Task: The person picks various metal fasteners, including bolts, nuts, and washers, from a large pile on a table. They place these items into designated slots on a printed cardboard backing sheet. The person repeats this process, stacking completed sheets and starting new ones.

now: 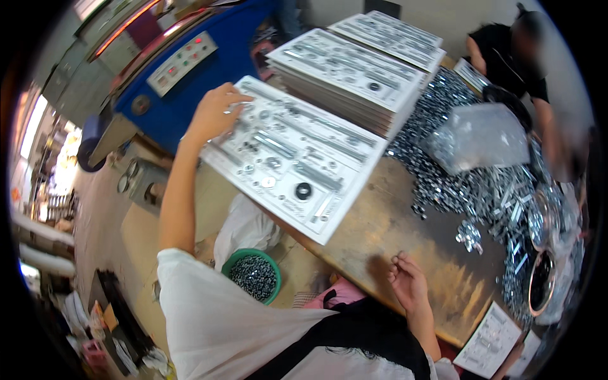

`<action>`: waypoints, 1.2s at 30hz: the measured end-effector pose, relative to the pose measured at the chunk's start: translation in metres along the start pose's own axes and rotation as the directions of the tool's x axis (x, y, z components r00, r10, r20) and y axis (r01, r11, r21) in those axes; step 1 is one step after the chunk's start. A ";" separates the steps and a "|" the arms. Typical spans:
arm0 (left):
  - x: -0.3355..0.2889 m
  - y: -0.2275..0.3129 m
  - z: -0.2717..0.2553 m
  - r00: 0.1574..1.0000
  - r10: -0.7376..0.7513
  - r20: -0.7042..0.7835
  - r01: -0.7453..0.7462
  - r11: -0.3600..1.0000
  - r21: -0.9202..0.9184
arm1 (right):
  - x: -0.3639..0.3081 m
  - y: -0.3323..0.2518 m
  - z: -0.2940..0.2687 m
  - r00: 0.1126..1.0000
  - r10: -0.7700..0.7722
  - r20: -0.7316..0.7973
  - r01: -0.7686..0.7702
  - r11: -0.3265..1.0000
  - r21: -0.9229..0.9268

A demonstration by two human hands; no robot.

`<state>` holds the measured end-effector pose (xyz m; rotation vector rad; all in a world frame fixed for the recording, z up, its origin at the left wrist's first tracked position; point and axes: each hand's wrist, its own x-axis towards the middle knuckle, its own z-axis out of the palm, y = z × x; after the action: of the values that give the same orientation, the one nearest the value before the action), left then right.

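A white card (278,149) carrying rows of metal rods, washers, small screws and one black ring lies tilted at the table's left side, its left part jutting past the edge. My left hand (218,113) grips this card by its far left corner, fingers bent over the top face. Lower right, my right hand (410,282) hovers by the table's near edge with fingers loosely curled and apart; nothing shows in it. Beyond the held card rises a tall stack of similar loaded cards (345,69), with another stack (389,38) behind it.
Heaps of small shiny metal parts (411,136) cover the table's right side, with a clear plastic bag (478,139) on them. A co-worker (510,60) sits at the far right. A blue machine (183,76) stands left. On the floor is a green tub (273,297) of metal pieces.
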<state>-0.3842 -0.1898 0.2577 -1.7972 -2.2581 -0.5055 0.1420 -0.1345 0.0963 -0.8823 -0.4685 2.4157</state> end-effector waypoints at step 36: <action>-0.223 0.584 0.203 0.211 0.878 0.430 0.287 0.364 -0.886 | -0.380 -0.033 -0.444 0.024 -0.549 -0.835 0.719 0.590 -0.368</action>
<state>0.2446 -0.1958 0.0670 -4.1868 -1.6354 -0.6583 0.6991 -0.2657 -0.0245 -1.3663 -0.1287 0.7935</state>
